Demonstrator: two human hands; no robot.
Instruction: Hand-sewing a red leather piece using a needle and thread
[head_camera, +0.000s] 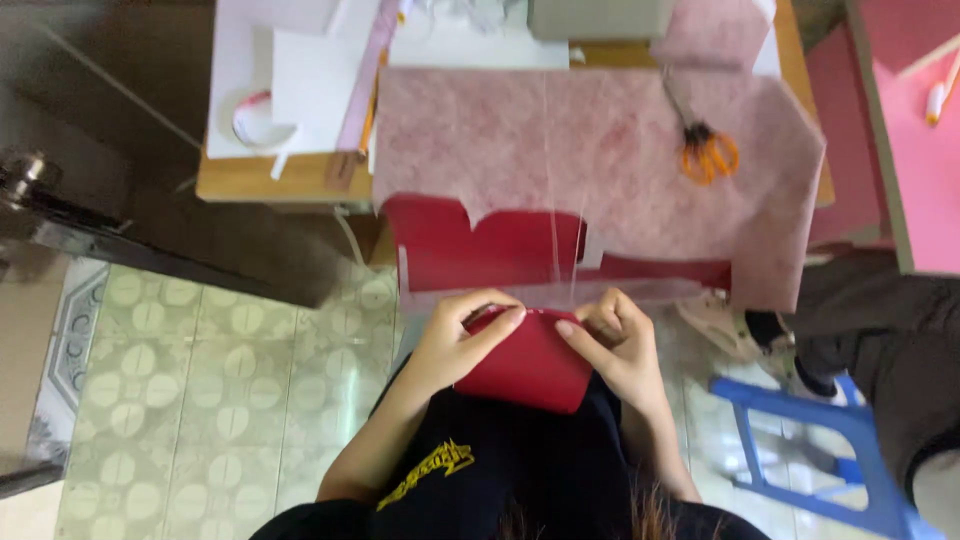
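Two bare hands pinch one folded red fabric piece over the lap: left hand grasps its left top edge, right hand its right. Farther off, one pink sheet drapes the table, bearing one pair of orange-handled scissors. One tape roll lies far left.

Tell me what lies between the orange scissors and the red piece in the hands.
In the head view, pink fabric draped over the table edge, then red cloth, separate the scissors from the held red piece.

Blue stool cut off at the right edge; red fabric piece partly hidden under both hands' fingers.
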